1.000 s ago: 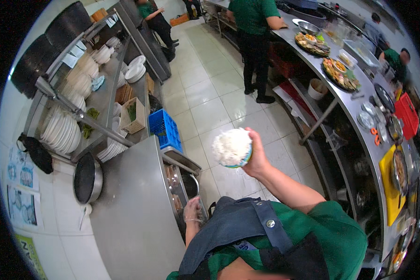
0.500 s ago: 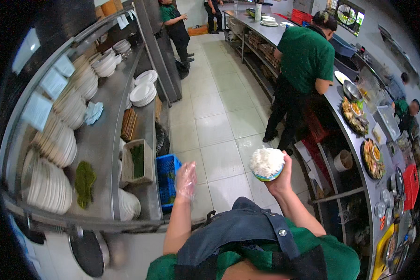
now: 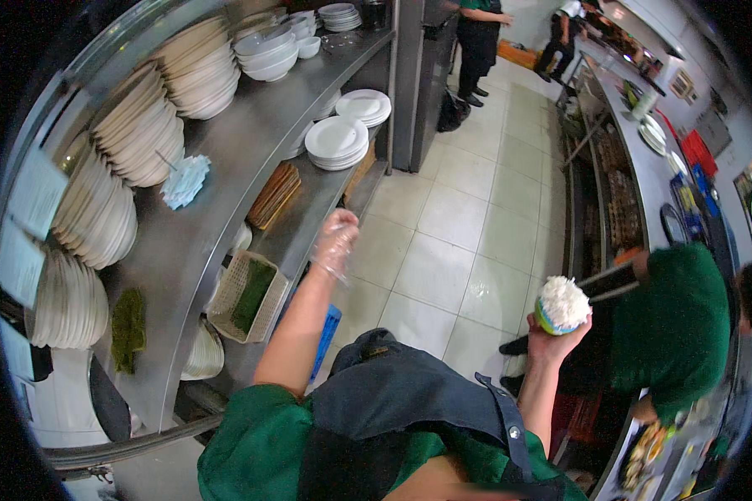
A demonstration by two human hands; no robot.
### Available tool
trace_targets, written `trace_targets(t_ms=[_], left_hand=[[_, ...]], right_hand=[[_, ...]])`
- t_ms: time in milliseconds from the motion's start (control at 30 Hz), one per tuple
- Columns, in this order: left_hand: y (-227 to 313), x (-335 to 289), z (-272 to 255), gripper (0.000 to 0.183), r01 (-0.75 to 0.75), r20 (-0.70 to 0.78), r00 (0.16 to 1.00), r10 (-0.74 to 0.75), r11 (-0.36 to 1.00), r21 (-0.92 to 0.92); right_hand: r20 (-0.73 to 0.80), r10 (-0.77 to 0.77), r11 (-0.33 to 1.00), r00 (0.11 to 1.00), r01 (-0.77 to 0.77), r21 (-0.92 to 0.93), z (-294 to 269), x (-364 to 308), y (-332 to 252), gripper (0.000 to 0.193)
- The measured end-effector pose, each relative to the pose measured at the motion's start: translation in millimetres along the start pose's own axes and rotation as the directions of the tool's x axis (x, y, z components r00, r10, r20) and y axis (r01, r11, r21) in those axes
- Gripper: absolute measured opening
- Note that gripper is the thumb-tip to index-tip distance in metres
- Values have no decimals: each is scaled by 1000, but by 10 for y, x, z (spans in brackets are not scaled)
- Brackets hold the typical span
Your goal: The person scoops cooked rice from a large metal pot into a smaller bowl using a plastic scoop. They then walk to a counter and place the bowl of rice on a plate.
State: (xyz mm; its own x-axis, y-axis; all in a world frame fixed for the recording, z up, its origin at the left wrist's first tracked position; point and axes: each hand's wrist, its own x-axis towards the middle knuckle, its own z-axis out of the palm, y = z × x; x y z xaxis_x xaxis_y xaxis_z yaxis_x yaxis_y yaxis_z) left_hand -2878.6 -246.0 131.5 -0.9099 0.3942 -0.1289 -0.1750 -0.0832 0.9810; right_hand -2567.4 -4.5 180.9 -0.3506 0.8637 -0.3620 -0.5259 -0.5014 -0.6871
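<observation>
My right hand (image 3: 551, 346) holds a small green and blue bowl (image 3: 546, 321) from below, its fingers wrapped round the side. A mound of white cooked rice (image 3: 565, 301) rises above the bowl's rim. My left hand (image 3: 339, 236), in a clear plastic glove, is stretched forward beside the shelves. Its fingers are curled in and nothing shows in them. Nearest ahead of it, on the lower shelf, is a stack of white plates (image 3: 337, 144), apart from the hand.
Stacked white bowls (image 3: 267, 54) and plates (image 3: 146, 125) line the upper steel shelf (image 3: 194, 221). A cream basket (image 3: 246, 296) with green leaves sits lower, near a blue crate (image 3: 326, 334). A co-worker in green (image 3: 685, 321) bends at the right counter; two people stand farther off.
My view has turned left. The gloved left hand has reached forward toward the plate stack and its fingers have curled. The bowl of rice stays in my right hand. The co-worker at right has bent over.
</observation>
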Motion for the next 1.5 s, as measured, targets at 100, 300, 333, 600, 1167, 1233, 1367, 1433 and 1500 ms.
trace_targets(t_ms=[100, 300, 333, 600, 1167, 1233, 1367, 1433, 1500], left_hand=[[362, 788, 35, 20, 43, 0, 999, -43, 989, -145], [1114, 2811, 239, 24, -139, -31, 990, 138, 990, -25], [1246, 3242, 307, 23, -160, -40, 987, 158, 986, -57], [1728, 6325, 979, 13, -233, -138, 968, 211, 957, -175], [2680, 8506, 103, 38, 533, -469, 664, 582, 72, 843], [2765, 8616, 19, 38, 535, -493, 694, 525, 82, 841], [2735, 8873, -451, 37, 532, -469, 746, 473, -1, 846], [2681, 9091, -723, 36, 493, -368, 803, 470, -174, 853], [2625, 9166, -955, 34, 424, -359, 819, 447, -49, 905]], right_hand=[[110, -16, 1000, 994, 14, 13, 552, 899, -24, 58], [-25, -134, 991, 991, 134, 19, 1393, 2444, 9, 58], [7, -144, 989, 989, 145, -10, 1477, 2665, -35, 58], [-202, -266, 961, 943, 275, 19, 1629, 4484, -361, 62], [86, -119, 993, 989, 118, 17, 3721, 8269, -317, 55], [107, -135, 990, 985, 138, -18, 3906, 8522, -214, 55], [281, -35, 999, 959, 43, -25, 4288, 8921, -54, 54], [383, 29, 1000, 923, -28, -8, 4491, 9052, 20, 53], [499, 62, 998, 865, -62, -17, 4704, 9163, 152, 54]])
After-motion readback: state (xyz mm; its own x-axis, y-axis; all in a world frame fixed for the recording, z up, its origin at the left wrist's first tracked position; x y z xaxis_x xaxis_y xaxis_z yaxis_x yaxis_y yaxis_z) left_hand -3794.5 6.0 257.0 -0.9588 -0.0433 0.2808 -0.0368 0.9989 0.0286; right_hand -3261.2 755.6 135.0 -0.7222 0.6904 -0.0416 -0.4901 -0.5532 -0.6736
